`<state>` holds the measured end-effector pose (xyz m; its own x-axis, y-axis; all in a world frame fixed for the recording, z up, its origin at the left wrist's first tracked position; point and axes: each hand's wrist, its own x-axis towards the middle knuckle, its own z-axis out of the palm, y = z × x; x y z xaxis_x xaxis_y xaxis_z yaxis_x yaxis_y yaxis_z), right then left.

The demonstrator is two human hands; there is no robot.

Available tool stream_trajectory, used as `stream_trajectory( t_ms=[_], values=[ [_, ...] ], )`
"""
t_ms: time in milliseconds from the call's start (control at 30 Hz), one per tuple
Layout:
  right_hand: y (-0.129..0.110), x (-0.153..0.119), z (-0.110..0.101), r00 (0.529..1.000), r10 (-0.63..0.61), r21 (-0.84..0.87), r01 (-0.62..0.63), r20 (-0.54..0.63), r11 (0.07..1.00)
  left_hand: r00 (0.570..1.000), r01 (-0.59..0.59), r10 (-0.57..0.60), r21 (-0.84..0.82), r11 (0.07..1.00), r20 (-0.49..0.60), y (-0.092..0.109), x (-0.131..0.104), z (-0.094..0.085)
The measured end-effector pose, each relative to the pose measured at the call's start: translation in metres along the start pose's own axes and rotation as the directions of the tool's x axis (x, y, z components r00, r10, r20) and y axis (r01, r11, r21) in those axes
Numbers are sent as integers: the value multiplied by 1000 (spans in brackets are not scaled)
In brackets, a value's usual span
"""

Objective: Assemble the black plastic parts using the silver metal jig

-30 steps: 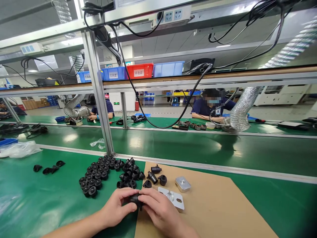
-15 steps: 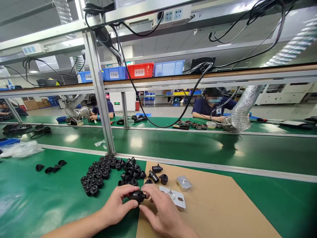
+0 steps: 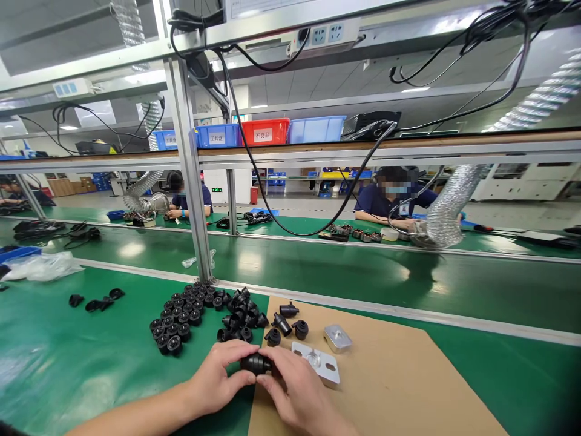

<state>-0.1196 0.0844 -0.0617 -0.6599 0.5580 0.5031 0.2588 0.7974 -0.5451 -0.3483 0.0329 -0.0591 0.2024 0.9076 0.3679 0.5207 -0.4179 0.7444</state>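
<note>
Head view: left hand (image 3: 216, 378) and right hand (image 3: 302, 387) both on the black part (image 3: 255, 363), near the left edge of the cardboard (image 3: 385, 369) as seen. Left thumb and fingers clamped on its left, wider end; right thumb and fingers closed round its right, narrower end, covering some of it. Part lies roughly level, lengthwise between the hands; ribbed rings visible on its body. Whether it touches the surface below, can't tell. Metal plate (image 3: 323, 361), with holes, on the cardboard just beyond the right hand; metal block (image 3: 338, 337) farther back, apart from the plate. Four loose parts (image 3: 282, 324) also on the cardboard, behind the held part, some on their side and some with a nozzle up. Pile (image 3: 245, 315) of black parts just left of them, jumbled, mostly on the green mat (image 3: 113, 345). Left of the pile, round parts (image 3: 183, 317) stand close together in slanting rows. A few curved black pieces (image 3: 93, 305) lie well apart at far left, plastic bag (image 3: 45, 266) behind them. Metal post (image 3: 193, 181) rises at the back edge of the mat, behind the round parts. Shelf (image 3: 417, 143) above carries a red bin (image 3: 264, 131) between blue bins (image 3: 318, 129); black cable (image 3: 254, 175) hangs in a loop in front. Across the green belt (image 3: 290, 266), two people (image 3: 376, 203) in dark shirts sit at another bench, a silver duct (image 3: 454, 194) by the one on the right.
</note>
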Motion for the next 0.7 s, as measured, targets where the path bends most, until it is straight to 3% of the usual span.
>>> stream_trajectory(
  t_ms=[100,167,233,333,467,567,700],
  values=[
    [2,0,4,998,55,-108,-56,-7,993,989,-88,87,-4,996,115,11,1,2],
    [2,1,4,998,59,-164,-63,-26,984,985,-69,69,-5,998,158,14,-1,4],
    [-1,2,0,996,85,-113,-87,-23,990,997,11,-10,-15,1000,76,11,-2,6],
    [-8,4,-8,982,186,135,-187,19,973,991,81,-84,-32,996,-101,1,-1,5],
    [-14,6,-4,961,275,376,-260,14,890,988,-48,38,-63,997,-151,-7,4,4],
    [-10,6,4,967,245,379,-200,-72,903,980,-6,-12,-92,996,-197,-9,3,7],
    [4,7,5,984,-43,213,80,-172,974,971,86,-135,-235,968,-199,-18,0,13]
  ],
)
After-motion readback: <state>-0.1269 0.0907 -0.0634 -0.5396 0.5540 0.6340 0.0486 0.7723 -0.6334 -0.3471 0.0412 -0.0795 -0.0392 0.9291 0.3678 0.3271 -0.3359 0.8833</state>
